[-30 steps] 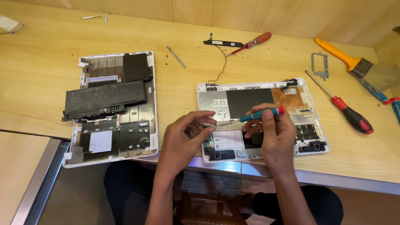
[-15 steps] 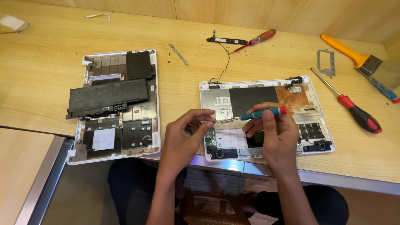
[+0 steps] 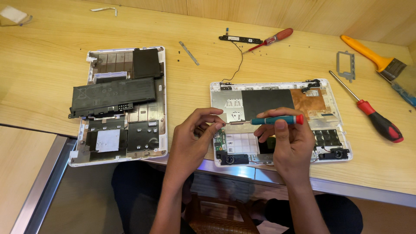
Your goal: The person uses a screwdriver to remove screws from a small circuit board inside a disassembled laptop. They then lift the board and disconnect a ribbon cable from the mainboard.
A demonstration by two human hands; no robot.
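Note:
My right hand (image 3: 288, 141) grips a small teal screwdriver with a red cap (image 3: 277, 120), held level above the opened white laptop base (image 3: 333, 104). Its metal tip points left toward the fingertips of my left hand (image 3: 195, 138), which pinch at the tip; anything held there is too small to see. Both hands hover over the lower left part of the base, above a small green board (image 3: 220, 139) and a black speaker (image 3: 232, 159).
A second white laptop shell (image 3: 161, 93) with a loose black battery (image 3: 113, 96) lies at left. A black strip board with wire (image 3: 240, 39), a red screwdriver (image 3: 271, 40), a red-and-black screwdriver (image 3: 377, 119), a metal bracket (image 3: 345, 65) and an orange-handled brush (image 3: 375, 54) lie around.
The view has shifted slightly. My hands stay over the laptop base, and the left fingertips have closed in on the screwdriver's tip.

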